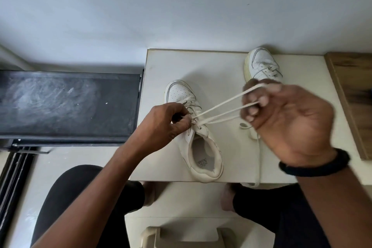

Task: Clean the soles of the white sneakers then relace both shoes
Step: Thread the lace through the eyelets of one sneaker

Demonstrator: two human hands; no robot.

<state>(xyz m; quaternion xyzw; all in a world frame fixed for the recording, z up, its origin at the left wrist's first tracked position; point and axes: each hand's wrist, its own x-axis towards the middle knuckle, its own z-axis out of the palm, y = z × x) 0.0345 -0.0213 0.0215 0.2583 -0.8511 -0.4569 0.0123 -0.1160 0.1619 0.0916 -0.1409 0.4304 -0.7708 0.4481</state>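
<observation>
Right of the near sneaker (199, 149), right hand (281, 119): raised, fingers curled round taut lace (221, 108) strands; a hard tug could drag its heel off the bench (211, 70) edge.
Left hand (171, 121): pinching at its eyelets; a slip would slacken the crossings.
Far sneaker (261, 64): beyond it, laces showing.

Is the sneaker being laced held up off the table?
No: the near sneaker sits sole-down on the white table, left hand at its eyelets, right hand holding the lace taut.
</observation>
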